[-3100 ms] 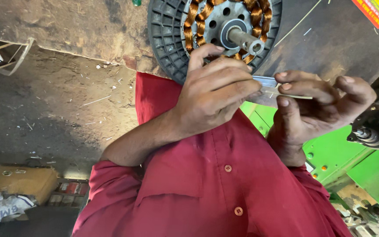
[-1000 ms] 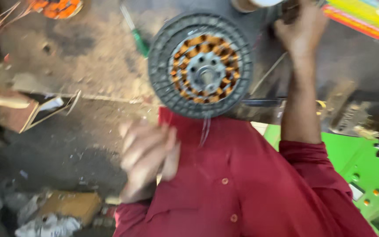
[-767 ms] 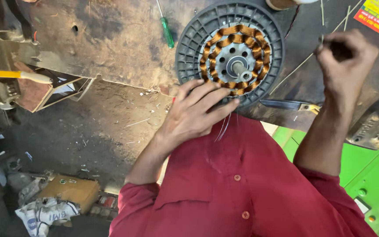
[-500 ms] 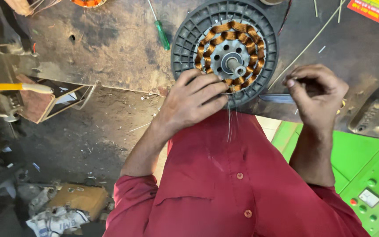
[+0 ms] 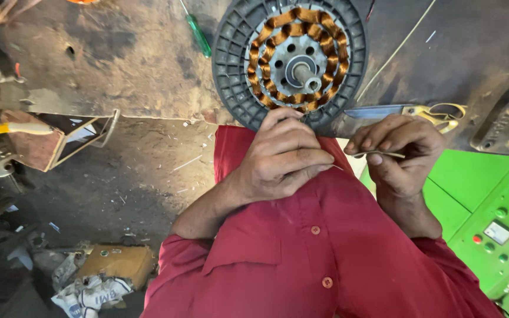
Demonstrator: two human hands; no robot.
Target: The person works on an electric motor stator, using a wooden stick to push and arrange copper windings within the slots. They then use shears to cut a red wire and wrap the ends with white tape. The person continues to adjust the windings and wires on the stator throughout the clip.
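Round motor stator (image 5: 290, 62) lies flat on the dark, grimy workbench (image 5: 119, 65), at the bench edge directly ahead of the person's chest. Grey ribbed plastic outer ring; inside it a ring of copper-coloured wire coils; at the centre a perforated metal hub with a short shaft standing up.

Left hand (image 5: 282, 158) sits at the stator's near rim, fingers curled and pressed together, fingertips touching the rim and coil edge. Cannot tell whether they grip a wire there.

Right hand (image 5: 397, 154) is just to the right, clear of the stator, thumb and fingers pinching a thin, pale flat strip (image 5: 378, 155) held roughly level.

Scissors with yellow handles (image 5: 410, 111) lie on the bench just beyond the right hand. Green-handled screwdriver (image 5: 196, 33) lies left of the stator. Green control box with coloured buttons (image 5: 490, 224) at lower right. Red buttoned shirt (image 5: 319, 259) fills the foreground.
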